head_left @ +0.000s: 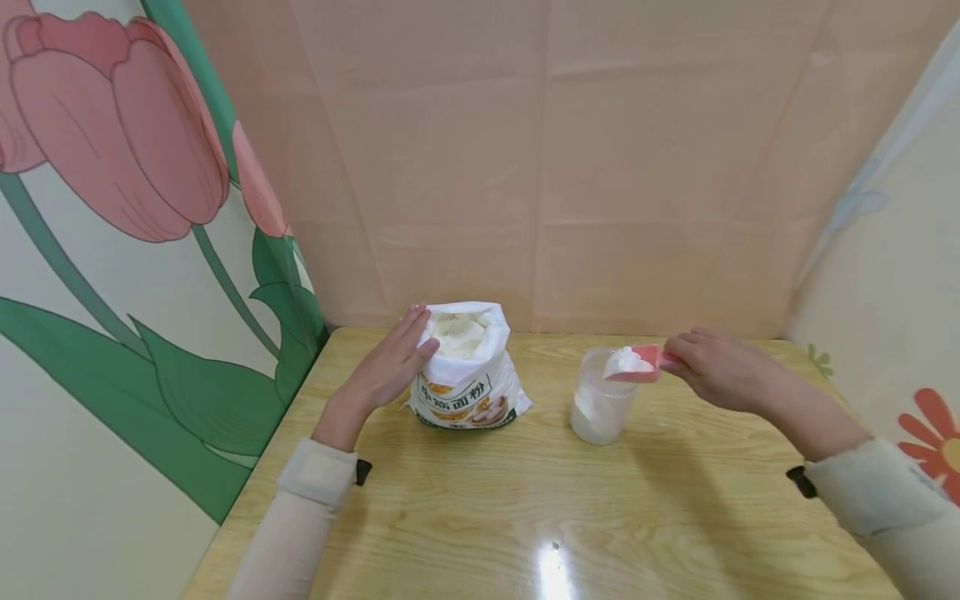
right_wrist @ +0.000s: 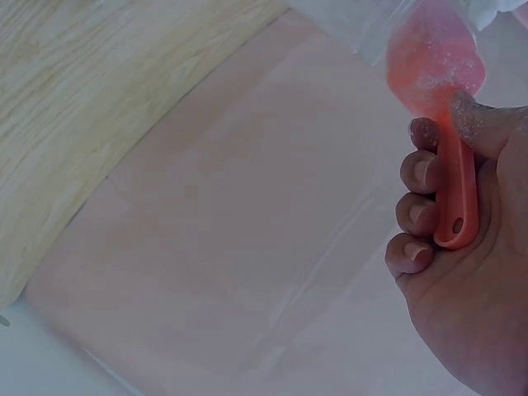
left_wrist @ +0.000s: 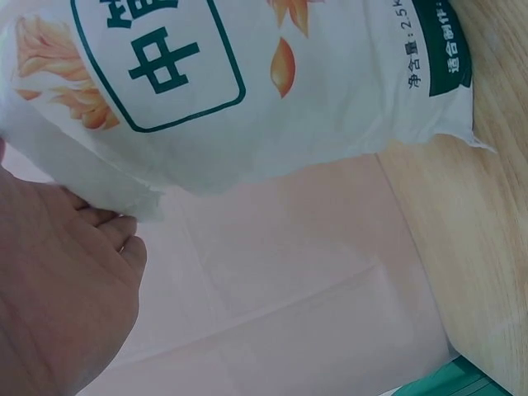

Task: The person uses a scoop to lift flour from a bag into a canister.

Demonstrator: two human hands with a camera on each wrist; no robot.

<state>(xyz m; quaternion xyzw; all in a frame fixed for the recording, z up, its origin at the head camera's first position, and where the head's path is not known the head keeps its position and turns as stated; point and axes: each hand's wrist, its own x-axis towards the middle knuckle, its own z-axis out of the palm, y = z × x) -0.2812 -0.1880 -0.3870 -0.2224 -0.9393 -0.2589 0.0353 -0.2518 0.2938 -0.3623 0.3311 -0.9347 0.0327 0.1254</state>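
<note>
While the right hand (head_left: 712,367) is gripping a pink scoop (head_left: 637,377) by its handle (right_wrist: 456,190), the left hand (head_left: 386,362) is resting against the left side of a white flour bag (head_left: 472,392), near its open top. The right fingers are curling round the handle and the thumb (right_wrist: 483,128) is pressing along it, with white specks showing on the thumb. The left fingers are lying fairly straight along the bag's edge, with the thumb spreading apart from them. The scoop is carrying a heap of white powder (head_left: 627,361) and is hovering at the right part of the mouth of a clear plastic cup (head_left: 587,385); whether it is touching the rim cannot be told. The cup is standing upright on the wooden table (head_left: 480,500), to the right of the bag and apart from it, with more powder filling its lower part. The bag is standing open on the same table, with powder showing inside and printed characters running across its front. Behind them, a pale pink cloth (head_left: 525,167) is hanging with faint creases. The left wall (head_left: 75,508) is showing large pink tulips (head_left: 112,125), and the right wall (head_left: 900,275) is showing a red flower (head_left: 951,454).
</note>
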